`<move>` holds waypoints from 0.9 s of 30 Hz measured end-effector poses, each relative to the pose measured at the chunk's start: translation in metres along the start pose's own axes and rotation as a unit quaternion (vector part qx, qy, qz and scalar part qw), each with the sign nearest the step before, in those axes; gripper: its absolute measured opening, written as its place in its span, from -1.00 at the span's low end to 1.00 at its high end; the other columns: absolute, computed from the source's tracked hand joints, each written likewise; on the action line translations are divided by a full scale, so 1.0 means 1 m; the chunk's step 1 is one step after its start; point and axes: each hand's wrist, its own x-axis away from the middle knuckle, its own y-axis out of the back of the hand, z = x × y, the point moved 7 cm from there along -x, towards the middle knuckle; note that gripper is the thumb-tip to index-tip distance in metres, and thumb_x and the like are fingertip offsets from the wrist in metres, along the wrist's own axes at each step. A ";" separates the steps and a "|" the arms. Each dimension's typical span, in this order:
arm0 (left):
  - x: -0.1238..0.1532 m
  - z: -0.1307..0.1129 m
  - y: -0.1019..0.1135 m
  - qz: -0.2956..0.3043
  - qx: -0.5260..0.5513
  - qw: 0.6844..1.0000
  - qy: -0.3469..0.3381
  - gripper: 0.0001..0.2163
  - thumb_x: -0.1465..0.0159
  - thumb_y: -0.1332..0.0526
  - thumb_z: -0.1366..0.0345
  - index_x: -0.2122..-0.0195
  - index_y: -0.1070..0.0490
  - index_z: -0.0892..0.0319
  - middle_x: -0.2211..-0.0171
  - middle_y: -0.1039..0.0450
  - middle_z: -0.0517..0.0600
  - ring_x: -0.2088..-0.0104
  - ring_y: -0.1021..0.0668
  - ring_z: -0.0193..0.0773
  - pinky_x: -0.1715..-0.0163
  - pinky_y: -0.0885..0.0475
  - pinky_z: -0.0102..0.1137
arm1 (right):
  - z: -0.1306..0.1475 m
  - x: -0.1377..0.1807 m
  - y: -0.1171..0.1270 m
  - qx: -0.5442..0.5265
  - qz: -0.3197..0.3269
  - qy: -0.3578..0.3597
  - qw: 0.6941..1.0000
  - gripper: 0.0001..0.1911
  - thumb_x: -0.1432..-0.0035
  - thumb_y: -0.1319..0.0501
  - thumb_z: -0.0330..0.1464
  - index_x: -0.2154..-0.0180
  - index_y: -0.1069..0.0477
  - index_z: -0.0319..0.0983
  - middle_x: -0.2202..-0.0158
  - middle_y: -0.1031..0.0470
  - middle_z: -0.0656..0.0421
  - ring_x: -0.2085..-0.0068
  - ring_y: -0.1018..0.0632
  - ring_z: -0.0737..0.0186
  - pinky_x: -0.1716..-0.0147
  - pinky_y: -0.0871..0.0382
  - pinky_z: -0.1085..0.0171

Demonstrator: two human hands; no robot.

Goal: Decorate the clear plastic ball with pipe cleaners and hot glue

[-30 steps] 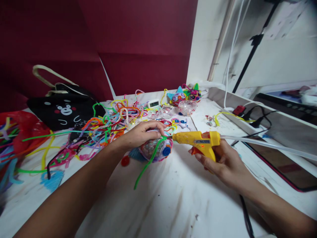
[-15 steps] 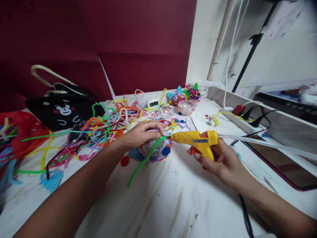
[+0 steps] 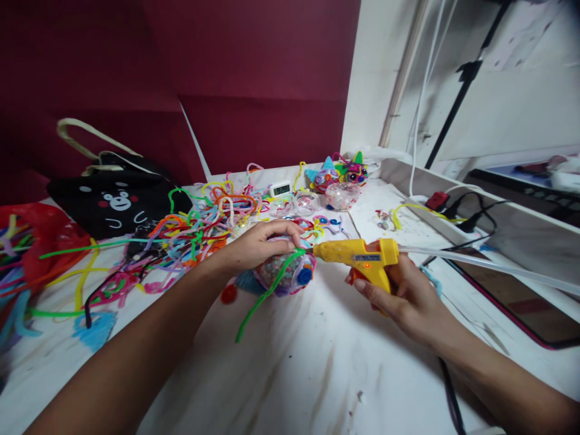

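My left hand (image 3: 267,243) is closed over the top of a decorated ball-shaped craft (image 3: 281,273), which has a clear, speckled body, a blue button and a light blue fuzzy part at its left. A green pipe cleaner (image 3: 267,293) runs from under my left fingertips across the craft, its free end hanging toward me. My right hand (image 3: 403,296) grips a yellow hot glue gun (image 3: 371,260) with an orange light lit and a long clear glue stick (image 3: 480,260) in its back. The gun's nozzle points left, at the craft's top beside the pipe cleaner and my left fingertips.
A heap of coloured pipe cleaners (image 3: 212,211) lies behind my left arm, beside a black bag (image 3: 118,205) and a red plastic bag (image 3: 49,241). Finished-looking crafts (image 3: 339,172), a small digital clock (image 3: 280,190) and clear domes (image 3: 343,196) stand behind. A phone (image 3: 516,296) lies right.
Almost nothing differs. The free end of the green pipe cleaner has shifted very slightly to the right; both hands and the glue gun stay in place.
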 end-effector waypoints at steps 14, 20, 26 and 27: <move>-0.001 0.001 0.000 0.003 -0.008 1.000 -0.007 -0.88 -0.19 -0.22 0.27 0.32 -0.48 0.18 0.01 -0.50 0.04 -0.07 -0.48 -0.07 -0.14 -0.29 -0.21 | 0.002 0.001 0.000 -0.001 0.000 0.005 1.000 -0.75 -0.15 -0.28 -0.28 0.18 -0.25 -0.15 0.32 -0.48 0.19 0.40 -0.48 0.31 0.57 -0.30 0.35; -0.001 -0.001 -0.001 0.007 -0.006 1.000 -0.008 -0.87 -0.20 -0.22 0.25 0.32 -0.47 0.19 0.01 -0.49 0.07 -0.09 -0.47 -0.07 -0.15 -0.27 -0.20 | 0.003 0.001 0.000 0.040 0.009 0.031 0.999 -0.78 -0.19 -0.25 -0.25 0.18 -0.26 -0.16 0.35 -0.45 0.19 0.44 -0.44 0.30 0.59 -0.27 0.33; 0.000 0.000 -0.001 0.005 -0.007 1.000 0.001 -0.88 -0.19 -0.22 0.25 0.33 -0.47 0.17 0.00 -0.49 0.05 -0.12 -0.45 -0.05 -0.16 -0.28 -0.20 | 0.000 0.002 0.003 0.077 0.014 0.038 0.996 -0.74 -0.22 -0.21 -0.19 0.13 -0.25 -0.17 0.30 -0.41 0.15 0.38 -0.43 0.25 0.50 -0.34 0.26; 0.000 0.000 -0.001 0.003 -0.006 1.000 0.002 -0.89 -0.19 -0.22 0.25 0.33 -0.47 0.16 0.00 -0.49 0.04 -0.13 -0.45 -0.05 -0.16 -0.28 -0.20 | -0.001 0.002 0.003 0.082 0.014 0.036 0.996 -0.74 -0.22 -0.20 -0.18 0.14 -0.25 -0.17 0.31 -0.40 0.15 0.38 -0.42 0.25 0.48 -0.34 0.24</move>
